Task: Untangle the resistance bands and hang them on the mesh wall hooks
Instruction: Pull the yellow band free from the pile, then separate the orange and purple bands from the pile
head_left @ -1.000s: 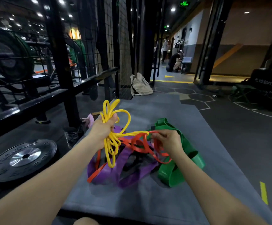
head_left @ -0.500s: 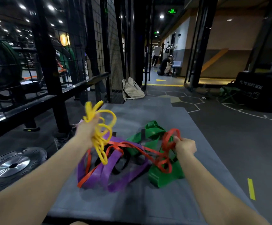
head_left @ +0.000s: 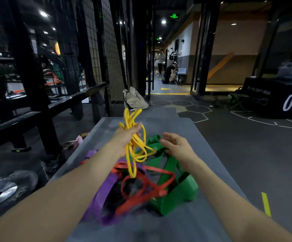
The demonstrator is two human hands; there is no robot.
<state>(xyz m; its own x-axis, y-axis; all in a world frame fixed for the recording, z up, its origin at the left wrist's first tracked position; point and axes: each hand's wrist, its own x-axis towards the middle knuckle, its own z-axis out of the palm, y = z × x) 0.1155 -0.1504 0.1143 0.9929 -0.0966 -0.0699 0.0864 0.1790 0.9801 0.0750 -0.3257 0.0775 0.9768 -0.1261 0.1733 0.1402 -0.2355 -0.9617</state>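
My left hand [head_left: 125,138] is shut on a bunch of thin yellow band [head_left: 135,145], lifted above the pile, with loops sticking up and hanging down. My right hand [head_left: 177,145] hovers open just to the right of it, fingers spread, holding nothing. Below them on the grey mat [head_left: 209,172] lies a heap: a red band [head_left: 141,193], a wide green band [head_left: 178,193] and a wide purple band [head_left: 103,198], with something black under them. The black mesh wall [head_left: 105,55] stands to the far left; I see no hooks clearly.
A weight plate [head_left: 3,189] lies on the floor at left beside a black rack [head_left: 28,84]. A beige bag [head_left: 134,99] leans at the mesh foot. A black plyo box [head_left: 281,100] stands at right. People are down the corridor [head_left: 166,70].
My right hand has let go of the red band, which dropped onto the pile, and now hangs open. My left hand with the yellow band moved right and up.
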